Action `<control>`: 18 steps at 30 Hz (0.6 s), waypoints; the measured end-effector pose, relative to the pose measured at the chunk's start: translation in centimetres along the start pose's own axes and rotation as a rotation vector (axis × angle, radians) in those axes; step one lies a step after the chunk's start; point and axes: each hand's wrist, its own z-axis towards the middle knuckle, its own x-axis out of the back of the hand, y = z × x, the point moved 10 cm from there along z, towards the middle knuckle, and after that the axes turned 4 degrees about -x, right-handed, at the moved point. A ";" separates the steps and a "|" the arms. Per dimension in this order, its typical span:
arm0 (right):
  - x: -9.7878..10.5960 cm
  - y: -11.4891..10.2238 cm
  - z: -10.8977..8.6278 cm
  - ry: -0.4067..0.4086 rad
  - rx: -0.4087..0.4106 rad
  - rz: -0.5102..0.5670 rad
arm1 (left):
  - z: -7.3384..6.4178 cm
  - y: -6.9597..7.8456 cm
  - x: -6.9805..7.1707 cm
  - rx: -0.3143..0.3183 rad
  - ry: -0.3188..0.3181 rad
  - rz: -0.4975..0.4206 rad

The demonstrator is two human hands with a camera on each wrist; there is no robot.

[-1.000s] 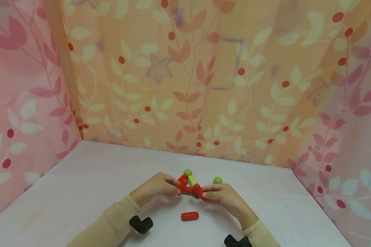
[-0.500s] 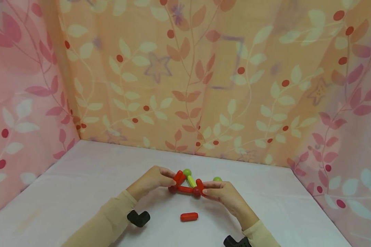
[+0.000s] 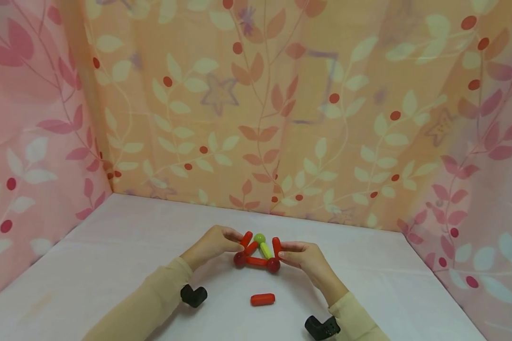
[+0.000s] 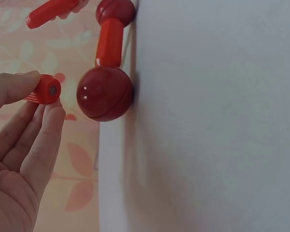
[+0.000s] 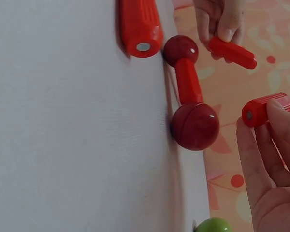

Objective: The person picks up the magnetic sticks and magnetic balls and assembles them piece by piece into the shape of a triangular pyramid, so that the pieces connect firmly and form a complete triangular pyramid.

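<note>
On the white table lies a triangle of magnetic rods and balls. Two dark red balls, the left one (image 3: pixel 239 259) and the right one (image 3: pixel 273 265), are joined by a red rod (image 3: pixel 256 261). A green ball (image 3: pixel 259 238) forms the far corner, with a yellow-green rod (image 3: pixel 266 250) and another red rod (image 3: pixel 251 248) as sides. My left hand (image 3: pixel 213 246) pinches a red magnetic rod (image 4: pixel 47 90) between thumb and fingers; a gap separates it from the near ball. My right hand (image 3: pixel 309 263) pinches a second red magnetic rod (image 5: pixel 261 110), its magnet end facing the right ball, apart from it.
A loose red rod (image 3: pixel 262 299) lies nearer me on the white table (image 3: pixel 222 317). Another green ball (image 5: pixel 215 226) shows at the bottom of the right wrist view. Patterned curtains (image 3: pixel 256 118) enclose the table behind and on both sides.
Both hands have moved slightly away from me, raising the held rods and tilting them more upright. The two red balls, hidden earlier, now show. The right-hand green ball is now hidden in the head view.
</note>
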 end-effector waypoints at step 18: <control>-0.4 0.8 0.6 0.060 -0.003 -0.019 | 0.4 -0.4 -0.8 -0.013 0.000 0.055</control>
